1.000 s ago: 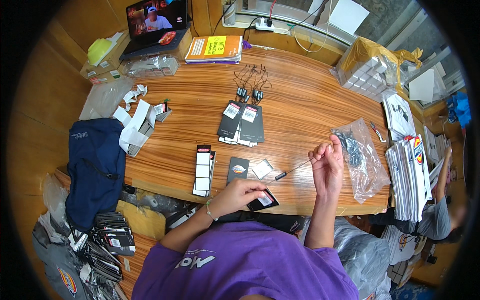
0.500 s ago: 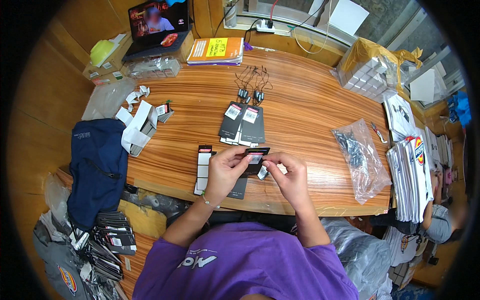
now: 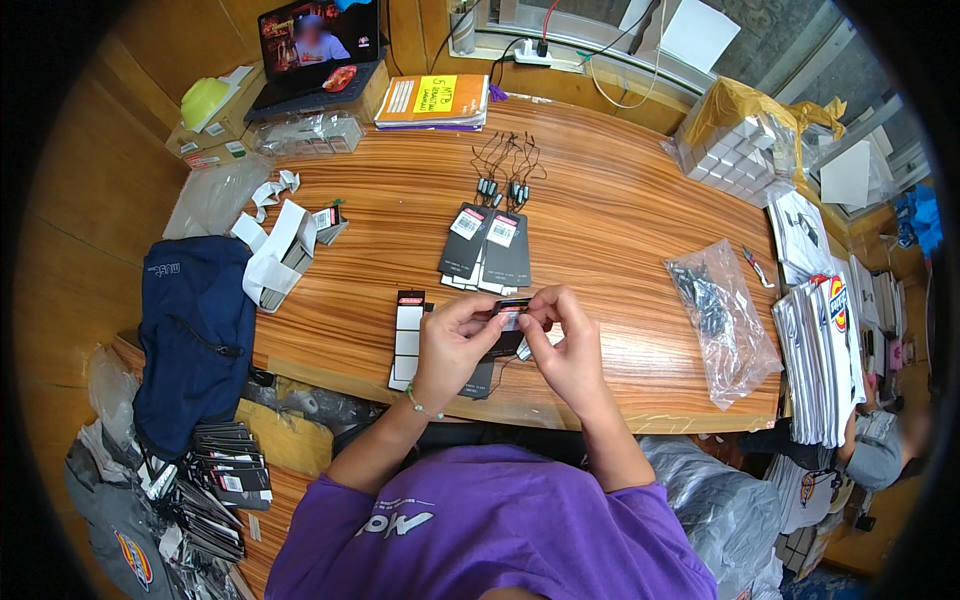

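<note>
Between my two hands is a black hang tag (image 3: 506, 343) with a white label, held upright over the near edge of the table. My left hand (image 3: 450, 347) pinches its left side with thumb and fingers. My right hand (image 3: 567, 345) is closed at its upper right corner, thumb against the label; the fingertips partly hide the tag. A thin cord hangs below the right hand. Under and beside the left hand lie a white-panelled tag strip (image 3: 407, 340) and more black tags (image 3: 477, 378). Farther off, two overlapping stacks of labelled black tags (image 3: 484, 246) lie with their looped black cords (image 3: 507, 160).
To the right are a clear bag of dark cords (image 3: 708, 310), small snips (image 3: 755, 265) and piled white packets (image 3: 815, 350). A paper-wrapped tag bundle (image 3: 280, 258) and navy bag (image 3: 195, 340) sit left. Behind stand a laptop (image 3: 318, 55), notebooks (image 3: 432, 102) and wrapped white boxes (image 3: 735, 150).
My right hand has moved left, closer to my left hand, and its thumb and fingers now press on the tag's upper right part. The left hand keeps its pinch.
</note>
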`<state>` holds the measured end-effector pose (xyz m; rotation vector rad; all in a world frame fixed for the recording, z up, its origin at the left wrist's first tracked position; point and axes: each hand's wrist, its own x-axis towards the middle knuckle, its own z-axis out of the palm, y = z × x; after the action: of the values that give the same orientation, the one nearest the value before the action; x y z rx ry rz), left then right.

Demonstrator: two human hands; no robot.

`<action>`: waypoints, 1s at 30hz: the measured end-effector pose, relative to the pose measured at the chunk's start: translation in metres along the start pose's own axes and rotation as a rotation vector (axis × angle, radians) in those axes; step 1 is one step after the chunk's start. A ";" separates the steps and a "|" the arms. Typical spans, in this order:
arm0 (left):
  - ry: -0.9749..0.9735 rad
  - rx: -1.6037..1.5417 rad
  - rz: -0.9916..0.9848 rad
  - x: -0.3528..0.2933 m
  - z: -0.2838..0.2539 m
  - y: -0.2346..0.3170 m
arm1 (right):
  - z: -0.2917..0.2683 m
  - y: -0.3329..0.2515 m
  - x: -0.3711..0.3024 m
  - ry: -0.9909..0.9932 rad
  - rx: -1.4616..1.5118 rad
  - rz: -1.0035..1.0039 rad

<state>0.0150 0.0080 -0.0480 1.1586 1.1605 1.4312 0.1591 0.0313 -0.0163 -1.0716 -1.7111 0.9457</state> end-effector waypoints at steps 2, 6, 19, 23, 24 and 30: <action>-0.002 0.055 0.012 -0.001 0.001 0.002 | 0.000 0.004 0.000 0.004 0.009 0.002; -0.022 0.156 0.070 -0.001 0.001 0.009 | -0.001 0.004 0.000 -0.013 0.016 0.020; -0.082 0.169 0.053 0.001 0.001 0.010 | -0.003 0.010 0.003 -0.065 0.132 0.088; -0.089 0.303 0.117 -0.001 0.002 0.013 | -0.004 0.005 0.002 -0.094 0.129 0.146; -0.084 0.381 0.190 -0.001 0.003 0.013 | -0.004 0.004 0.001 -0.086 0.084 0.122; -0.136 0.622 0.380 0.000 0.000 0.018 | 0.002 0.005 -0.003 -0.028 -0.171 -0.071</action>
<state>0.0135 0.0055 -0.0304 1.9637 1.3852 1.2608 0.1589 0.0300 -0.0220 -1.1039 -1.8673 0.7836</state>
